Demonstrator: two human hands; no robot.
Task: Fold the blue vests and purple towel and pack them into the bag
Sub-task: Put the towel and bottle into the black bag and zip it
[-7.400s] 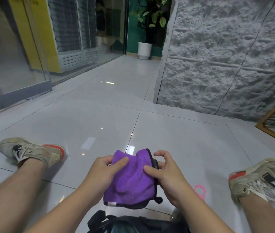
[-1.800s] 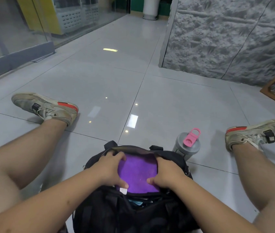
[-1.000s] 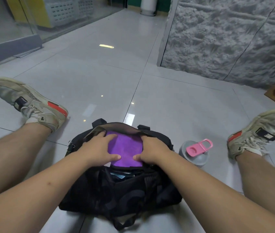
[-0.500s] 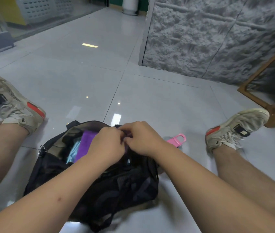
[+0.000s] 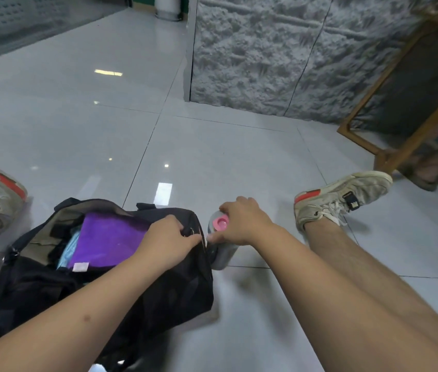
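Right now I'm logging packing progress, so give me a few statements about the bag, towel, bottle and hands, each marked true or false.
1. The purple towel lies inside the open black bag. True.
2. The right hand holds the purple towel. False: it grips the top of the grey bottle with the pink lid.
3. The left hand grips the bag's edge at its right end. True.
4. The bag is zipped shut. False: its top gapes open, showing the towel and some light blue fabric beside it.
5. The bottle stands on the floor on the bag's left side. False: it is at the bag's right end.
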